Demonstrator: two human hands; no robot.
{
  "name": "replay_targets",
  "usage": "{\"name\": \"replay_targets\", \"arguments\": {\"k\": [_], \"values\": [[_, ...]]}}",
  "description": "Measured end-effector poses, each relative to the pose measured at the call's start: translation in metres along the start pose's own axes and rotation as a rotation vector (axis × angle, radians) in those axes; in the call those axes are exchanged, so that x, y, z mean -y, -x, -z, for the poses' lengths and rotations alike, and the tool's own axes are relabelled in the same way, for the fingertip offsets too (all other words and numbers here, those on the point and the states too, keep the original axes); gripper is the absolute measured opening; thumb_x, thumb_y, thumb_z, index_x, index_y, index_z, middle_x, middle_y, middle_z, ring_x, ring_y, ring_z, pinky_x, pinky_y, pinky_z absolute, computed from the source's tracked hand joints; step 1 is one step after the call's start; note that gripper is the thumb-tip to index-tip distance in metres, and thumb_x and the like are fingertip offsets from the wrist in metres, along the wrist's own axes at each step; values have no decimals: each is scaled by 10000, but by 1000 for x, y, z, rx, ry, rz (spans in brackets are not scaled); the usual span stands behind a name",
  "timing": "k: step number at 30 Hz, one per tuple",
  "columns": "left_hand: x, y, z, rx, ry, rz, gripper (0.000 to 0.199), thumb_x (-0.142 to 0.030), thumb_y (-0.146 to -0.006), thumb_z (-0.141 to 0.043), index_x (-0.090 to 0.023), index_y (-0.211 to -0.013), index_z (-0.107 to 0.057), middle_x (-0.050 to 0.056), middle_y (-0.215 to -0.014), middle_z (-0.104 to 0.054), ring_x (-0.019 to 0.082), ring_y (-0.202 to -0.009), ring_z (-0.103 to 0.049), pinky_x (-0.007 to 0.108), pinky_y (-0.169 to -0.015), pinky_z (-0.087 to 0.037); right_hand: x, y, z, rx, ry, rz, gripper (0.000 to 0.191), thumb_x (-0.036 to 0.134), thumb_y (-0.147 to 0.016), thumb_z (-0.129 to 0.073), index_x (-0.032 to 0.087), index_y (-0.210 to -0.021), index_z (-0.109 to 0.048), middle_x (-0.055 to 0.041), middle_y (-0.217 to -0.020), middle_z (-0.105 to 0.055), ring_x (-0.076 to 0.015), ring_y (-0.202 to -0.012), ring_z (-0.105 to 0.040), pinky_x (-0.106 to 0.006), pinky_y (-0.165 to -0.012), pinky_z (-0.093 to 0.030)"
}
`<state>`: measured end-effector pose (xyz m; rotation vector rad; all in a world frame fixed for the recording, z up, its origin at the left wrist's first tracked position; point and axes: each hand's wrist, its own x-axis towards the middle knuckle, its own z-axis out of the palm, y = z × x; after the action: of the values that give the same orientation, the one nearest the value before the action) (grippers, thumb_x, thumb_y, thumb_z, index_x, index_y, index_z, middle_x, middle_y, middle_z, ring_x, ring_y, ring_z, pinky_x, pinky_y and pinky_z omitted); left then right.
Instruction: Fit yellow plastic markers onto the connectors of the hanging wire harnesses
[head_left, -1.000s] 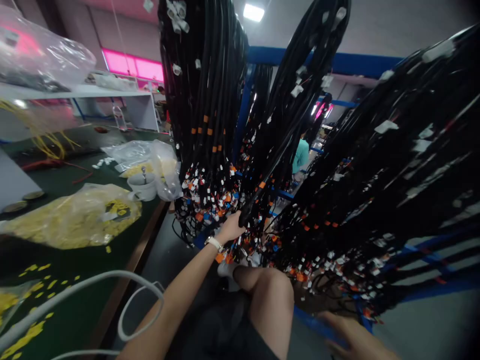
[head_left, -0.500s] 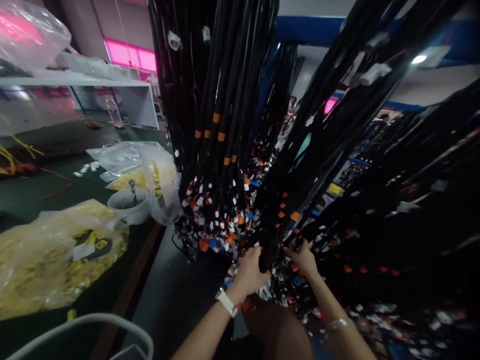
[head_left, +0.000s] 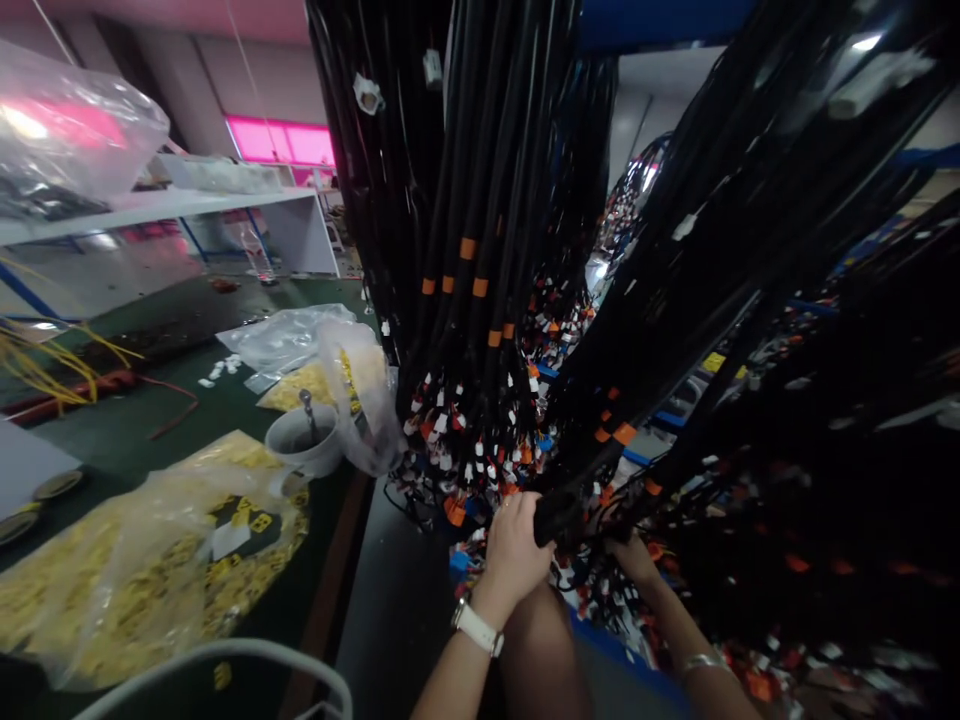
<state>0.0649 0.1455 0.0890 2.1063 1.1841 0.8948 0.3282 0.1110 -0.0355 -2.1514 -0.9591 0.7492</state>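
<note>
My left hand (head_left: 517, 545), with a white watch at the wrist, is closed around the lower part of a thick bundle of black wiring harnesses (head_left: 660, 270). This bundle hangs at a slant and carries orange tape marks. To its right, my right hand (head_left: 634, 562) grips a thinner wiring harness (head_left: 694, 425) with an orange mark, drawn apart from the bundle. Its fingertips are partly hidden among the cables. Below and around both hands hang loose wire ends with white, orange and blue connectors (head_left: 615, 600).
Another harness bundle (head_left: 480, 200) hangs upright to the left, and more dark harnesses (head_left: 847, 440) fill the right. On the green table (head_left: 172, 400) lie a bag of yellow parts (head_left: 135, 560) and a white cup (head_left: 319, 450). A white curved tube (head_left: 255, 650) is at the front.
My right hand has moved right and down, away from the left, and a thin harness now stands apart from the bundle. My left hand keeps its hold. The view has shifted slightly.
</note>
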Motion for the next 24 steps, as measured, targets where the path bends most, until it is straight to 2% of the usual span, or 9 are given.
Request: {"name": "replay_targets", "arguments": {"k": [4,9,14,17,19,21,24], "values": [[1,-1,5,-38,-89,-29,378,-82,-667,-530,-190,-1025,-478,64,-961,-546,223,-941,-489,369,-846,-414,-7,8,5,28,-53,-27,123,284,-540,-482,178,-575,-535,-47,-581,-611,-225,-645,-575,-297,-594,-447],[0,-1,6,-46,-139,-14,352,-110,-698,-538,-193,-1034,-476,72,-976,-549,226,-982,-498,364,-854,-411,-21,31,26,56,-137,-55,108,283,-531,-509,180,-551,-533,-47,-575,-610,-247,-675,-584,-329,-641,-458],[-2,-1,3,-41,-160,-19,317,-109,-716,-527,-185,-1020,-479,78,-991,-554,224,-983,-508,355,-856,-415,-37,85,49,117,-255,-65,323,420,-629,-573,146,-781,-654,-72,-813,-688,-271,-888,-611,-347,-794,-458],[-4,-1,2,-51,-186,-45,324,-143,-728,-546,-181,-1041,-476,79,-1011,-550,226,-996,-499,359,-874,-406,-39,121,57,62,-334,-115,463,531,-656,-574,136,-882,-662,-101,-962,-683,-288,-1017,-576,-370,-883,-428],[-4,-2,0,-55,-191,-68,366,-164,-725,-567,-173,-1077,-467,83,-1034,-547,230,-1014,-488,363,-890,-401,-36,143,63,54,-404,-141,483,571,-672,-565,156,-901,-657,-101,-993,-679,-284,-1042,-569,-371,-887,-435],[-5,-5,-2,-63,-182,-76,409,-170,-729,-572,-173,-1120,-452,86,-1069,-542,230,-1035,-484,367,-910,-394,-30,165,69,108,-533,-185,475,592,-698,-549,182,-921,-639,-90,-948,-689,-264,-979,-607,-361,-854,-463],[-7,-7,-8,-52,-145,-80,473,-192,-749,-569,-177,-1196,-412,94,-1144,-521,229,-1087,-474,381,-951,-375,-15,196,77,273,-681,-339,435,601,-696,-568,203,-865,-610,-60,-730,-688,-240,-704,-660,-350,-662,-524]]}}
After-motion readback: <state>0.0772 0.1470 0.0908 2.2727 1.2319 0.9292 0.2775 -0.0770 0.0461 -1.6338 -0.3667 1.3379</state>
